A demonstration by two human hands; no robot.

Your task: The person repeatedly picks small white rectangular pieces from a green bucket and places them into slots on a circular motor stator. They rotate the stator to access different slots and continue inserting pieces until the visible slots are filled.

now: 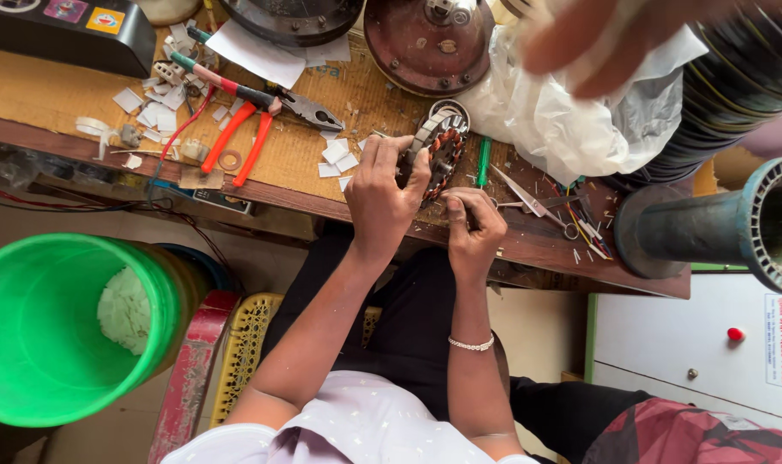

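Holding a round motor part (438,148) with copper wire coils, the left hand (382,199) wraps its fingers around the part's left side, thumb on top. The part stands on its edge at the near edge of the tabletop (56,94), about in the middle. The left arm reaches up from the body, bent a little at the wrist. The right hand (475,225) sits just beside the part, low on its right side. Its fingers are curled in tight and pinch something small against the coils; what it pinches is too small to tell. A pale bracelet (471,344) circles the right wrist.

Pliers with orange handles (262,120) lie to the left on the tabletop, among many small white paper bits (335,155). A green screwdriver (483,161) and small scissors (528,202) lie just right of the part. A crumpled white plastic bag (562,112) sits farther right. Two round brown metal covers (429,43) rest at the far edge. A blurred hand of another person (614,43) hangs over the far right corner.

Below the tabletop's left end stands a green bucket (47,335) with white scraps inside. A blue-grey pipe (717,228) sticks out at the right end.
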